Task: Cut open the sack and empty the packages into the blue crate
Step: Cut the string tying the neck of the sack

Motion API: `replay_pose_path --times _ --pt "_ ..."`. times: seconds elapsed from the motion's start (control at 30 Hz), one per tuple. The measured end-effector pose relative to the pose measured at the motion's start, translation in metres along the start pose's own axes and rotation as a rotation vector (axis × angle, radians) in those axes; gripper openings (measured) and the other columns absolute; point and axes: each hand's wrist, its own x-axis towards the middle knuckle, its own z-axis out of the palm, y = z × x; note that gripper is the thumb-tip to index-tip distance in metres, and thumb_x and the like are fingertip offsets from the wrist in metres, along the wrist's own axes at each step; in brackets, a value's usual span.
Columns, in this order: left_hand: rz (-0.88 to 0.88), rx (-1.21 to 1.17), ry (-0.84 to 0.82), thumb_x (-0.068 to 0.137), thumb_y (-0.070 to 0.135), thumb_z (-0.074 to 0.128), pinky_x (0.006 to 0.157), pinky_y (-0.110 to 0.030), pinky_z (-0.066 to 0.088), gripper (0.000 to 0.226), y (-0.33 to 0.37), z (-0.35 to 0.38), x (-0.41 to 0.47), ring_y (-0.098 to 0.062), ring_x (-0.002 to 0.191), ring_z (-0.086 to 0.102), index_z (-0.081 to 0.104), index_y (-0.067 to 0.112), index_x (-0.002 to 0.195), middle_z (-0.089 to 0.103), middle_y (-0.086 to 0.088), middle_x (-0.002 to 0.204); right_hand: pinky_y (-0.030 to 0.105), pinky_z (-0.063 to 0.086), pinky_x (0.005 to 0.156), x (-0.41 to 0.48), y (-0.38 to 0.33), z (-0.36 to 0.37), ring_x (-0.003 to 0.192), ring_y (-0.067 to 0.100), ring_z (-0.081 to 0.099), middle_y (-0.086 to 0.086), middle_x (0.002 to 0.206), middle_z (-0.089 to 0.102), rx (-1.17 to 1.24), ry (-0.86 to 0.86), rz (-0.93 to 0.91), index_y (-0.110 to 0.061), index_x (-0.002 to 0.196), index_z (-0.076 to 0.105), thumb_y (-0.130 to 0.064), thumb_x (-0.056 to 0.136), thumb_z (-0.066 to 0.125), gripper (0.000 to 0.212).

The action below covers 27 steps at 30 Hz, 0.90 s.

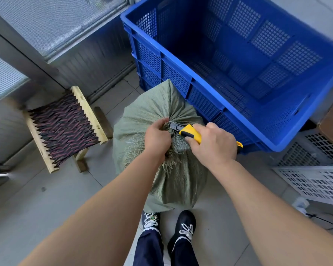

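Note:
A green woven sack (142, 112) stands tied shut on the tiled floor in front of my feet. My left hand (157, 139) grips the gathered neck of the sack. My right hand (213, 144) holds a yellow utility knife (190, 132), its blade tip touching the tied neck just right of my left hand. The big blue crate (206, 87) stands right behind the sack, tilted toward me, with nothing inside. The packages are hidden inside the sack.
A small wooden stool (65, 127) with a woven seat stands to the left by the wall. White perforated crates (315, 179) lie on the floor at the right. A cable (323, 221) runs along the floor near them.

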Motion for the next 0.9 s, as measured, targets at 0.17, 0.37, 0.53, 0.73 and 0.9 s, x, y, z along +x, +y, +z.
replay_pose_path --times 0.17,0.37,0.53,0.73,0.9 --pt "-0.009 -0.019 0.001 0.078 -0.012 0.029 0.051 -0.040 0.045 0.065 0.000 0.007 0.002 -0.025 0.055 0.050 0.058 0.019 0.128 0.068 -0.012 0.098 0.032 0.033 0.063 0.002 -0.003 -0.007 0.087 0.029 0.062 0.003 0.099 0.059 -0.018 -0.077 0.039 -0.027 0.111 0.062 -0.056 0.090 0.049 0.038" --pt "-0.029 -0.025 0.002 0.081 -0.009 0.030 0.056 -0.036 0.040 0.062 -0.001 0.006 0.009 -0.025 0.060 0.047 0.054 0.016 0.132 0.064 -0.009 0.081 0.030 0.029 0.060 0.002 0.000 -0.014 0.074 0.024 0.048 -0.002 0.085 0.049 0.033 -0.133 0.104 -0.029 0.098 0.063 -0.057 0.089 0.050 0.033" --pt "-0.024 0.004 0.027 0.081 -0.007 0.032 0.060 -0.037 0.044 0.058 -0.004 0.003 0.011 -0.026 0.067 0.054 0.054 0.015 0.130 0.066 -0.012 0.089 0.030 0.032 0.059 0.007 -0.005 -0.011 0.074 0.024 0.052 -0.002 0.084 0.053 0.094 -0.160 0.095 -0.027 0.085 0.057 -0.058 0.089 0.049 0.032" --pt "-0.029 -0.017 0.049 0.081 -0.008 0.032 0.059 -0.036 0.042 0.055 -0.006 0.004 0.014 -0.025 0.064 0.053 0.056 0.016 0.124 0.064 -0.011 0.084 0.029 0.029 0.054 0.010 -0.006 -0.014 0.070 0.024 0.049 -0.001 0.082 0.054 0.051 -0.161 0.071 -0.026 0.081 0.055 -0.059 0.088 0.050 0.033" --pt "-0.027 -0.031 0.053 0.080 -0.008 0.032 0.058 -0.037 0.042 0.055 -0.005 0.006 0.015 -0.026 0.064 0.053 0.056 0.016 0.123 0.062 -0.012 0.079 0.031 0.035 0.060 0.009 -0.009 -0.011 0.074 0.024 0.050 0.000 0.091 0.058 0.055 -0.161 0.107 -0.026 0.089 0.058 -0.056 0.090 0.049 0.032"
